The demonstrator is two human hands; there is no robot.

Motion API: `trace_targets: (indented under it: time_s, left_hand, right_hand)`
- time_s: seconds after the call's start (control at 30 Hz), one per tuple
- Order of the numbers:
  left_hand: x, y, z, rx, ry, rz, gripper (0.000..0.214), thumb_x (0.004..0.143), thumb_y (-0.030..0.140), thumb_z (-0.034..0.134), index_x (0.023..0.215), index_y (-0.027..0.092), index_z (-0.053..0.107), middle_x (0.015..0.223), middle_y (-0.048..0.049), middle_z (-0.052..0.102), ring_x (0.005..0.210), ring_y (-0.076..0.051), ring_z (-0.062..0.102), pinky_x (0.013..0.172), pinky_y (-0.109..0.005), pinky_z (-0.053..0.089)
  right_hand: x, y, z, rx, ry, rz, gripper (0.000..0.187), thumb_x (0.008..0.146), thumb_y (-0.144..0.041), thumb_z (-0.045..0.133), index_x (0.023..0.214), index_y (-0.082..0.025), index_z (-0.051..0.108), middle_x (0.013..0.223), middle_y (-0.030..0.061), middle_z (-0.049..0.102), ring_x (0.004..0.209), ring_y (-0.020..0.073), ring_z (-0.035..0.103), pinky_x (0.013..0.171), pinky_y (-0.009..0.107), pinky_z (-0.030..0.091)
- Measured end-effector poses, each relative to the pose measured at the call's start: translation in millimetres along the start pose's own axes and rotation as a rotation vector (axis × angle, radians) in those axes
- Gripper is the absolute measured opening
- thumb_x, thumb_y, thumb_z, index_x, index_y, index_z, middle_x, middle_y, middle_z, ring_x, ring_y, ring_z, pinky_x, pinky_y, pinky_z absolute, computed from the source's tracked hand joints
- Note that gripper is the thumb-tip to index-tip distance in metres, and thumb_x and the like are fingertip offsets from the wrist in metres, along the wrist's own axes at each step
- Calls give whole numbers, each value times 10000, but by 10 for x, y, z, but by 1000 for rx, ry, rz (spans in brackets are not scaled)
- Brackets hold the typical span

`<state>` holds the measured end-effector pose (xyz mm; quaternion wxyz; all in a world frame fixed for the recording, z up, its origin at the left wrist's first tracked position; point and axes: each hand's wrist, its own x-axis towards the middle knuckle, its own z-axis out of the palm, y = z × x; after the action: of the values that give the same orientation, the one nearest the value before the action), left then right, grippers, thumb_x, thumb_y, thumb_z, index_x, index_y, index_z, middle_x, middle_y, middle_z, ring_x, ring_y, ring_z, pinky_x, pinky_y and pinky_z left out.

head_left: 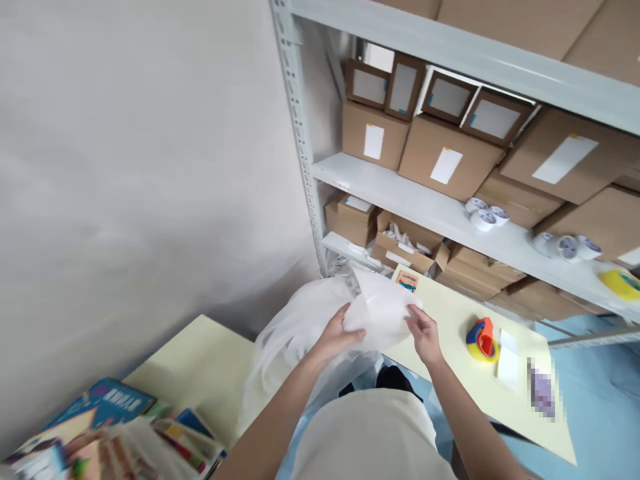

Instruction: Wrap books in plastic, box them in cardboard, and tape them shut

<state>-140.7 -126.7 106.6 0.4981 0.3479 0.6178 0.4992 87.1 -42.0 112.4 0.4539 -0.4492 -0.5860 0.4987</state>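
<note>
A soft, white, slightly translucent packing sheet (377, 313) is stretched between my two hands. My left hand (337, 337) grips its left side, thumb pointing right across it. On the opposite edge, my right hand (424, 330) pinches it between thumb and fingers. Behind and left of my left hand, a big heap of similar white sheeting (295, 327) bulges down beside the table. Just past the sheet, a small colourful card or booklet (407, 280) lies on the pale yellow table (450, 307).
On the table's right are a tape dispenser (483, 339), white paper (507, 360) and a blurred purple item (543, 392). A metal shelf (370, 180) holds cartons (445, 157) and tape rolls (484, 217). Books (117, 403) are piled on the left table (200, 367).
</note>
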Motion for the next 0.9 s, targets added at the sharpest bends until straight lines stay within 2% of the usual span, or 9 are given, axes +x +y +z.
trace_targets:
  time_s: [0.07, 0.17, 0.23, 0.33, 0.4, 0.57, 0.7, 0.8, 0.9]
  left_hand:
    - [88, 112, 132, 90, -103, 57, 619, 648, 262, 719, 1246, 153, 604, 1091, -94, 735, 955, -286, 703, 826, -381, 570]
    - [196, 233, 328, 355, -224, 220, 580, 658, 200, 661, 1237, 177, 627, 1167, -81, 718, 1085, -293, 659, 970, -403, 505]
    - [243, 287, 467, 501, -319, 309, 627, 685, 173, 621, 1309, 222, 592, 1279, -64, 671, 1188, -282, 610, 1039, -393, 455]
    - [304, 333, 665, 624, -434, 388, 649, 691, 148, 599, 1325, 286, 586, 1323, -23, 646, 1202, -261, 609, 1042, -358, 452]
    - [365, 336, 754, 667, -458, 392, 684, 648, 145, 639, 1314, 295, 593, 1280, -20, 674, 1140, -261, 645, 1002, -338, 477]
    - [626, 249, 779, 746, -529, 240, 593, 571, 200, 698, 1163, 219, 662, 1150, -51, 725, 983, -257, 684, 895, -327, 516]
    - [863, 211, 803, 956, -341, 144, 271, 708, 276, 631, 958, 197, 696, 988, -79, 747, 925, -272, 689, 848, -357, 516]
    - [979, 282, 926, 1111, -36, 142, 258, 784, 299, 617, 1012, 202, 687, 998, -109, 736, 1014, -318, 661, 954, -466, 457]
    - [986, 366, 1149, 1151, 304, 292, 339, 817, 270, 604, 1142, 186, 652, 1215, -166, 657, 1210, -363, 549, 1087, -599, 281]
  right_hand:
    - [-79, 24, -162, -6, 65, -16, 639, 713, -427, 742, 1305, -247, 587, 1411, 131, 543, 1162, 280, 606, 905, 427, 545]
    - [-83, 33, -409, -85, 191, -2, 1047, 631, -392, 803, 1518, -314, 252, 1607, 160, 212, 1092, 249, 627, 791, 361, 567]
    - [-19, 44, -559, -154, 205, 69, 1100, 568, -349, 828, 1513, -295, 267, 1551, 185, 329, 884, 193, 653, 702, 327, 558]
    - [86, 103, -758, -173, 170, 210, 632, 596, -370, 783, 1186, -193, 638, 1054, 83, 704, 641, 141, 588, 581, 282, 507]
    - [108, 175, -893, -82, 273, 276, 326, 675, -433, 708, 861, -166, 691, 731, 15, 676, 575, 135, 558, 519, 254, 463]
    - [-37, 424, -1306, 317, 684, 289, 298, 702, -436, 668, 884, -205, 625, 751, -4, 686, 719, 164, 657, 596, 259, 534]
    - [-228, 669, -1577, 487, 732, 398, 273, 702, -368, 681, 913, -214, 599, 788, -5, 710, 683, 152, 676, 557, 249, 550]
    - [-355, 856, -1668, 558, 714, 522, 249, 681, -337, 720, 851, -216, 583, 709, -18, 700, 548, 131, 644, 481, 234, 530]
    - [-466, 1026, -1684, 597, 658, 592, 256, 677, -342, 742, 828, -219, 575, 724, 1, 714, 586, 153, 685, 530, 265, 579]
